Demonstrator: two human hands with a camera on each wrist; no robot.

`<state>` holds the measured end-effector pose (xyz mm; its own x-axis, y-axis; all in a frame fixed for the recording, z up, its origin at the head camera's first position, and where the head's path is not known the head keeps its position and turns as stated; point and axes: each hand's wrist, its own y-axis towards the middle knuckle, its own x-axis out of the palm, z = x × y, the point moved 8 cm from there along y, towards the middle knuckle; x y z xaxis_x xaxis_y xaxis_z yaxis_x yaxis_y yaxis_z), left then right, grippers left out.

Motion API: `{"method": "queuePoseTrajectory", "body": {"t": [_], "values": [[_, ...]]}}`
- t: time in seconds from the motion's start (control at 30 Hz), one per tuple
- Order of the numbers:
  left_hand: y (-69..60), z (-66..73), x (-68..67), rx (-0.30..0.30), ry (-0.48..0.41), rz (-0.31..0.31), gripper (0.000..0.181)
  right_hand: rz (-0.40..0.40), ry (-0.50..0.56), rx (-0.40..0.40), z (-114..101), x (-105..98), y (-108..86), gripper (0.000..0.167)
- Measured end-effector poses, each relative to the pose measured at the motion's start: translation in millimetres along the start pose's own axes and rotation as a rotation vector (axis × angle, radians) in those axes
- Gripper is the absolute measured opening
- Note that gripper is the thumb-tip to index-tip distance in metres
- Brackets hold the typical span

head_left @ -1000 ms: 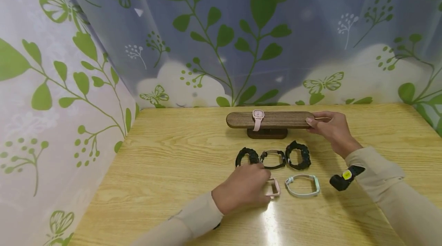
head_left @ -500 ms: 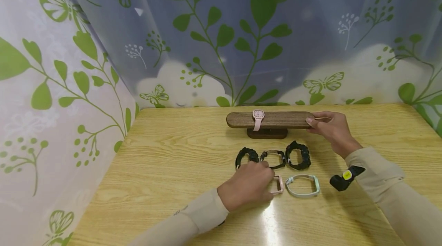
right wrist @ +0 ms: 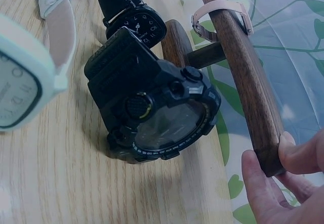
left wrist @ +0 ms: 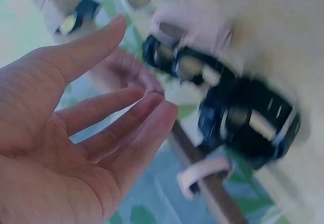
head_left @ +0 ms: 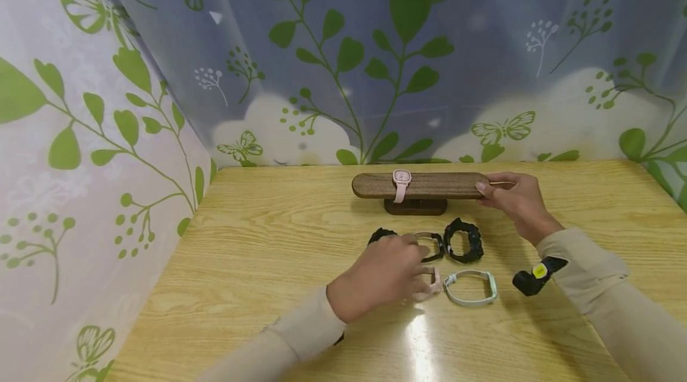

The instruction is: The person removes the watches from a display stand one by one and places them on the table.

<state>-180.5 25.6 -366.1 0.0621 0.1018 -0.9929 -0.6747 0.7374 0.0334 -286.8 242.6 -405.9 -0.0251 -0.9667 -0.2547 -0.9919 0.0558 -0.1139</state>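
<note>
My right hand (head_left: 515, 200) pinches the right end of a dark wooden watch stand (head_left: 445, 186), thumb on its near face in the right wrist view. Around the bar's left part is a pink watch (head_left: 401, 179). My left hand (head_left: 376, 278) hovers just above the table, fingers loosely bent and holding nothing in the left wrist view. Under its fingertips lies a second pink watch (head_left: 433, 280), partly hidden and blurred. Behind that stand a chunky black watch (head_left: 464, 241), a slim black watch (head_left: 439, 246) and another black watch (head_left: 381, 234), mostly covered by my left hand.
A mint-green watch (head_left: 471, 288) lies on the wooden table (head_left: 257, 239), right of the pink one. Behind the table hangs a patterned blue cloth (head_left: 343, 72), close to the stand. A black wrist strap (head_left: 538, 276) with a yellow mark is on my right wrist.
My left hand shifted the loose pink watch slightly right, then came off it and rose a little, covering more of the left black watch. The right hand and stand stayed put.
</note>
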Motion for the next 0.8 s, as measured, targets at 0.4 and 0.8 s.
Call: {"method": "queuePoseTrajectory", "body": {"t": [0.4,0.8], "values": [[27.6,-59.7,-45.4,-0.183,-0.159,0.107,0.065,0.0,-0.005,0.006,2.2,-0.9,-0.2,0.058],[57.2,-100.9,-50.0,-0.265,-0.218,0.132,0.067,0.0,-0.015,0.012,-0.2,0.0,-0.3,0.057]]}}
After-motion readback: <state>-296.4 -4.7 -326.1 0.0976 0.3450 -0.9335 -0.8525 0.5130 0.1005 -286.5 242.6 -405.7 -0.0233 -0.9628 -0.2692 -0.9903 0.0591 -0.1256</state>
